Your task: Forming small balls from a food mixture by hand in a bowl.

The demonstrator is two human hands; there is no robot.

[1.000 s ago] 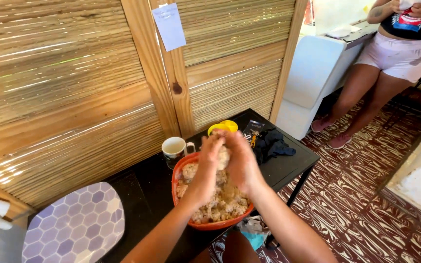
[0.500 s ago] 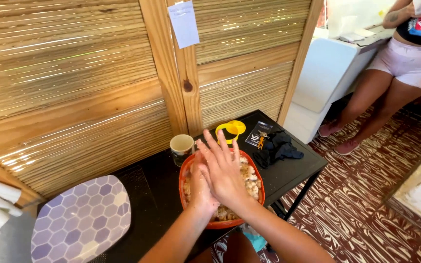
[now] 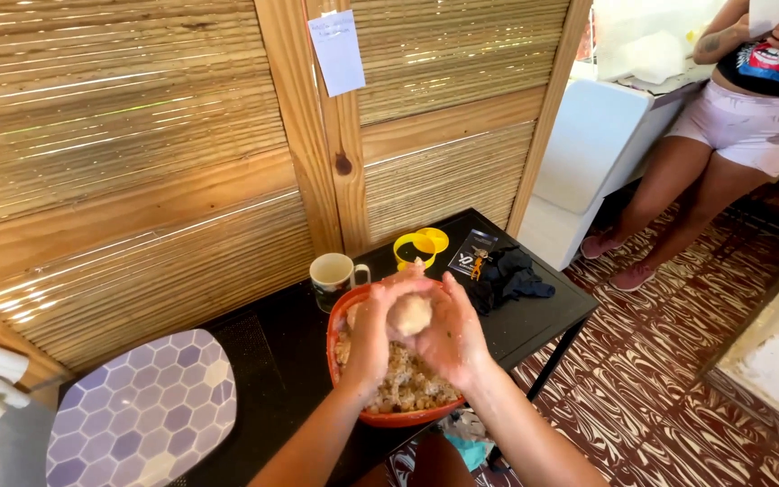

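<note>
Dough ball [image 3: 410, 315], pale, rounded, cupped between left hand [image 3: 369, 339] and right hand [image 3: 451, 335]

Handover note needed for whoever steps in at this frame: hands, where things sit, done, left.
Left hand and right hand: both cupped around one pale dough ball, held above the orange bowl.
Bowl sits on the black table, and holds crumbly mixture.
Beside it: white mug, yellow container with its lid off, dark cloth, hexagon-patterned tray at the near left.
Done: one ball is formed in the hands.
Left: much mixture remains loose in the bowl; no finished balls visible on the tray.
</note>
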